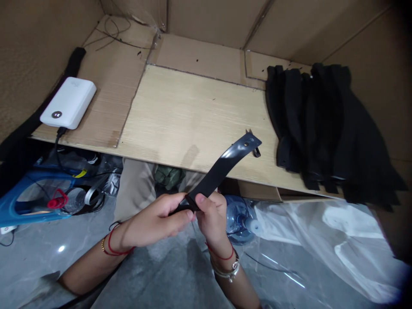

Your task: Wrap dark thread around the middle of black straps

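A glossy black curved strip (222,165) slants up from my hands over the front edge of the board, its near end between my fingers. At its far end are a small hole and a dark metal clip (256,152). My left hand (161,221) is closed on the near end, thumb and fingers pinched together. Close beside it, my right hand (212,214) grips the strip too, with its thumb pressed on top. The fingers cover the near end, so its shape is partly hidden. A pile of matte black curved pieces (309,124) lies on the right side of the board.
A white power bank (69,103) with a cable sits at the left of the wooden board (180,107). Cardboard walls (209,21) rise behind. Below are a blue plastic stool (19,214), a large water bottle (240,219) and white plastic sheeting (322,231).
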Available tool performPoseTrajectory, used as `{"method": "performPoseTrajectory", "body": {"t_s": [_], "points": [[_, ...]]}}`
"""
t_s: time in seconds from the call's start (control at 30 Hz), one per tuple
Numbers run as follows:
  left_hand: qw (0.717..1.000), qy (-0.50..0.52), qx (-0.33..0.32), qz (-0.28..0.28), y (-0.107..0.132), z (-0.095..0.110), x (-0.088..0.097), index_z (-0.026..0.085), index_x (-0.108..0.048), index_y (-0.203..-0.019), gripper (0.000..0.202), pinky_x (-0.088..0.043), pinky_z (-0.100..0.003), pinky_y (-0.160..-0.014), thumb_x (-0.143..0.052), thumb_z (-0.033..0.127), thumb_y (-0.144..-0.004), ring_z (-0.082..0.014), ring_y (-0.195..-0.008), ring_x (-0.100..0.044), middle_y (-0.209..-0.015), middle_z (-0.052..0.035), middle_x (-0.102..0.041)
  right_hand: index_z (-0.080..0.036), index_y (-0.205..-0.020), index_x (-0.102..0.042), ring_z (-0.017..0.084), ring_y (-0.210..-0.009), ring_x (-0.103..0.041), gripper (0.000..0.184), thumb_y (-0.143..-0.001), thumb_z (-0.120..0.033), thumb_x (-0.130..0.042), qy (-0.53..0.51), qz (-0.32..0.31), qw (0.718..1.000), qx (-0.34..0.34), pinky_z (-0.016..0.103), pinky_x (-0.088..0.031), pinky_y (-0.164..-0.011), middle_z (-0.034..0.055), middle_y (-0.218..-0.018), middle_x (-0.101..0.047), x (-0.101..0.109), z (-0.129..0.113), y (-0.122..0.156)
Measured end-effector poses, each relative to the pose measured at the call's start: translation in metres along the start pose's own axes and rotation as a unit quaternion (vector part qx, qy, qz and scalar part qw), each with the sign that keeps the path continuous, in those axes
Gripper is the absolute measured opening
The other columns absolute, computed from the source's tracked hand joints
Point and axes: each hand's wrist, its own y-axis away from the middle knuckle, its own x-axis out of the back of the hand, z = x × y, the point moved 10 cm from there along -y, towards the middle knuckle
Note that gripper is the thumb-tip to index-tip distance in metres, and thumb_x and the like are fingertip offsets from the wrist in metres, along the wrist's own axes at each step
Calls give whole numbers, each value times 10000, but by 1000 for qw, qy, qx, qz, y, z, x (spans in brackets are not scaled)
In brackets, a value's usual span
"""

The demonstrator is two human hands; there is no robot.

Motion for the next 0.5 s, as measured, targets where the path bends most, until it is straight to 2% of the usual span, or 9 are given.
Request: {"method": "performPoseTrajectory", "body": {"t_s": [0.33, 0.5], "points": [[1000, -11, 3, -1, -1, -4, 1, 176, -491, -916, 286, -283, -212, -449, -504, 458, -963, -60, -484, -318, -594, 85, -399, -200, -461, -587, 115, -390, -432, 485, -813, -528, -640, 23, 19, 1000, -2, 259, -346, -415, -11, -424, -539, 4, 1, 1], [1000, 22, 19, -9, 0, -2, -2, 181, -489, -889, 251, -266, -209, -446, -497, 420, -963, -59, -471, -310, -582, 88, -384, -201, -459, -598, 109, -365, -406, 502, -843, -523, -613, 19, -3, 1000, 0, 257, -341, -403, -15, -393, -503, 0, 0, 0]]}}
